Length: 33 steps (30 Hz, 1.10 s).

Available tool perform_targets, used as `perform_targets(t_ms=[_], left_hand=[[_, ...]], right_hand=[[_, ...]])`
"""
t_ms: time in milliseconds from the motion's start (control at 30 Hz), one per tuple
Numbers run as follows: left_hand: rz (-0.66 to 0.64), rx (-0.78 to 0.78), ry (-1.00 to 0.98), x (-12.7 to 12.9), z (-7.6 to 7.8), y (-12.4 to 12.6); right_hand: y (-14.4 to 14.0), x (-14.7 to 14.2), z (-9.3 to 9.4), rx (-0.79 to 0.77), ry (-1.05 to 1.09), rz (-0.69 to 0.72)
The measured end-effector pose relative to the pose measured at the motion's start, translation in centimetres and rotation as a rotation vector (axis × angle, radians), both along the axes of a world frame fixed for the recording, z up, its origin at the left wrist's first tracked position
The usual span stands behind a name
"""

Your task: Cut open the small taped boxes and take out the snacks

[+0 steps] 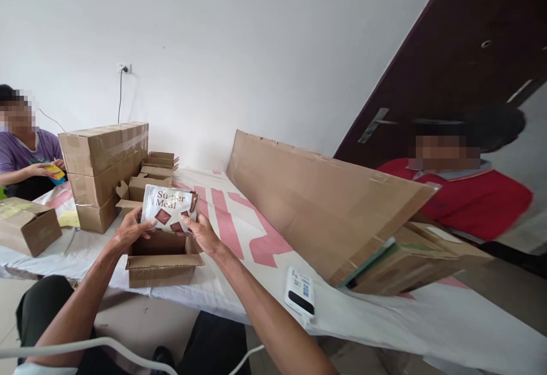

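Between my two hands is a white food pouch point(164, 201) printed "Super Meal" with reddish-brown squares. My left hand point(133, 229) grips its lower left side, the thumb lying across the front. On the lower right side my right hand point(204, 231) is closed, its thumb also on the front. The pouch is held upright just above an open cardboard box point(162, 275) on the covered table. The pouch and my hands hide part of the box's opening, so its contents cannot be made out.
Stacked cartons point(100, 175) stand to the left, with open boxes point(158, 164) behind the pouch. A long cardboard panel point(316, 198) leans across the right. A white device point(299, 292) lies near the table's front edge. One person point(29, 155) sits left, another point(465, 192) right.
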<state>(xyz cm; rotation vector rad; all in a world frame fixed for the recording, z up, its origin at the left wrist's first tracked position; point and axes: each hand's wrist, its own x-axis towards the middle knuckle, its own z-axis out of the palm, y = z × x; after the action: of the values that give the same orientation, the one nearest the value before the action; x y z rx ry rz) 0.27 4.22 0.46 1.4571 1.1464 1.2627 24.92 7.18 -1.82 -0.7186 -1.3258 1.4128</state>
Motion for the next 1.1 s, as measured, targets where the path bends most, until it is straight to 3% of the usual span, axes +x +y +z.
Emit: perform_targets(t_ms=[233,433,633,1100], left_hand=[[0.036,-0.01,0.086,-0.7,-0.2,2.3],[0.096,-0.072,0.122,-0.9,-1.7,3.9],[0.112,-0.094,0.121,-1.3,-2.6,4.7],[0.124,-0.116,0.115,-1.2,-2.4,4.8]], right_hand=[[3.0,-1.5,-2.2,0.026,-0.145,-0.167],[4.6,-1.8,-3.6,0.007,-0.183,-0.239],[5.2,-1.7,-3.9,0.031,-0.27,-0.274],[5.4,-1.8,-3.9,0.148,-0.333,-0.335]])
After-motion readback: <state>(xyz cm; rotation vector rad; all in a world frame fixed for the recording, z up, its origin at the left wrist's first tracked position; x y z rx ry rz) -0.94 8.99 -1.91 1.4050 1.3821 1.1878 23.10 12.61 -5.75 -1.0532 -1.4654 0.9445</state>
